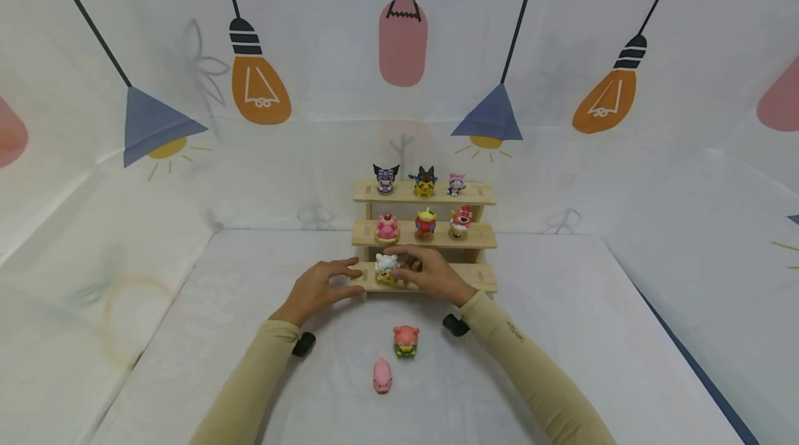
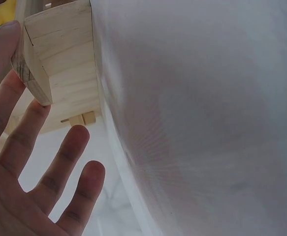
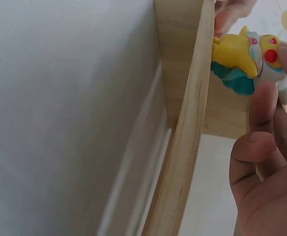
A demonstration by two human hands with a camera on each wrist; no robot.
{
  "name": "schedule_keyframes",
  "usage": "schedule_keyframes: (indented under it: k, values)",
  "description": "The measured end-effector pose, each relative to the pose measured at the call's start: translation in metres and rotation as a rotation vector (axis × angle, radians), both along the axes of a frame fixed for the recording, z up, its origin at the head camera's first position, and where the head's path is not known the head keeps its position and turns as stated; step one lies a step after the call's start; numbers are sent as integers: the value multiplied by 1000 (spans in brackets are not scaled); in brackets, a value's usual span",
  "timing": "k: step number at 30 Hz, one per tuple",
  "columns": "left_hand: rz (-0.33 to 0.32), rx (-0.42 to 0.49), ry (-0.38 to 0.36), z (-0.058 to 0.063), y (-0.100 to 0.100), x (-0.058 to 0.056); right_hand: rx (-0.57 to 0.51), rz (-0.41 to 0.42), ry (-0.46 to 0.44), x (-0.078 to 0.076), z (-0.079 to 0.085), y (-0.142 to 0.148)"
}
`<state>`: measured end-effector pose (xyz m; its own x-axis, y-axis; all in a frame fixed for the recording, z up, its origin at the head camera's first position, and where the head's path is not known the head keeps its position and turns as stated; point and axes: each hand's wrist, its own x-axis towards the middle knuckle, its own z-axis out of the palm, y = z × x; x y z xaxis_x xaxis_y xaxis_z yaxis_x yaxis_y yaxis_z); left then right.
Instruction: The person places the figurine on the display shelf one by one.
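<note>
On the lowest step of the wooden display stand (image 1: 458, 277) is a small figurine (image 1: 386, 267) with a white hood. Close up in the right wrist view, the figurine (image 3: 238, 54) shows a yellow body, a red cheek and a teal part beneath. My right hand (image 1: 431, 272) pinches its hooded head between thumb and fingers, and its base meets the board. At the left end of that step, my left hand (image 1: 321, 289) holds the board, thumb at the front edge and index finger at the back. The left wrist view shows the ring and little fingers (image 2: 91, 177) stretched out.
Several figurines stand in rows of three on the upper steps, among them a purple one (image 1: 386, 180) and a red-and-green one (image 1: 426, 223). On the white tabletop in front are a pink-headed figurine (image 1: 406, 341) and a pink pig (image 1: 382, 376). A lamp-printed cloth (image 1: 337, 175) hangs behind.
</note>
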<state>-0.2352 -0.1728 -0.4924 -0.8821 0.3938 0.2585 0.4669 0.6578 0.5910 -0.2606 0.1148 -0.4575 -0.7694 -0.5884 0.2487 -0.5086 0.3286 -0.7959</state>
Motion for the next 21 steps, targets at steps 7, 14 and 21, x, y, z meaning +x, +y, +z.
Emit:
schedule_keyframes:
  k: [7,14,21]
  values:
    - [-1,0,6,-2,1,1,12,-16,4,3,-2,2]
    - [-1,-5,6,-1,1,1,9,-28,63,10,3,6]
    - [13,-17,-2,-2,0,0,-16,-77,115,23,15,19]
